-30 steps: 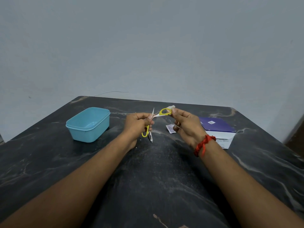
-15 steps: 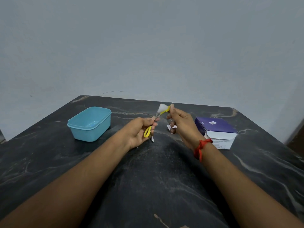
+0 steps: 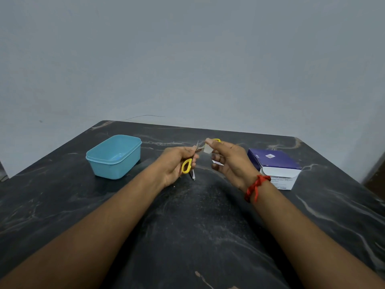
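Dark marble table (image 3: 187, 236) lies under our forearms. Our left hand (image 3: 175, 163) grips the scissors (image 3: 186, 166), whose blades point up and away. Just right of them, seemingly touching, our right hand (image 3: 231, 161) pinches a white pad (image 3: 207, 149) in its fingertips.

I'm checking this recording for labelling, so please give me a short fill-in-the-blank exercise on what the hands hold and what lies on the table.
1. The left hand grips scissors with ____ handles.
2. The right hand pinches a small ____ pad.
3. The plastic container left of the hands is ____ in colour.
4. A red thread is tied round the ____ wrist.

Missing words: yellow; white; blue; right.
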